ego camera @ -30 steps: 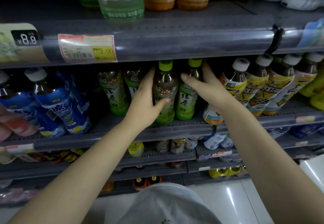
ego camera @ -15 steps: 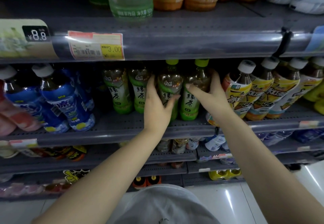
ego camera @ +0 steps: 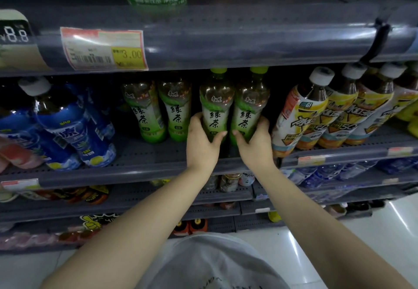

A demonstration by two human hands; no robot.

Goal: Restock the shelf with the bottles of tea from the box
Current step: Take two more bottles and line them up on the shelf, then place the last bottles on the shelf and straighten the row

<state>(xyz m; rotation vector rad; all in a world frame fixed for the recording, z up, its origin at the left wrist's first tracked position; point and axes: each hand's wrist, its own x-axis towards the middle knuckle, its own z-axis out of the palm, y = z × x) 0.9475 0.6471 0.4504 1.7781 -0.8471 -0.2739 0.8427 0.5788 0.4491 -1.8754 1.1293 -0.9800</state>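
Both hands have slid down from the bottle shoulders to the lower labels: the left hand is curling round the left clear plastic green-tea bottle with lime cap, while the right hand is wrapping the matching right green-tea bottle just beside it, thumbs across the fronts. Each bottle is standing upright on the grey perforated metal shelf, touching its neighbour, with two more green-tea bottles standing farther back to the left. Blue-labelled bottles are leaning at far left and yellow-labelled, white-capped bottles are tilting at right.
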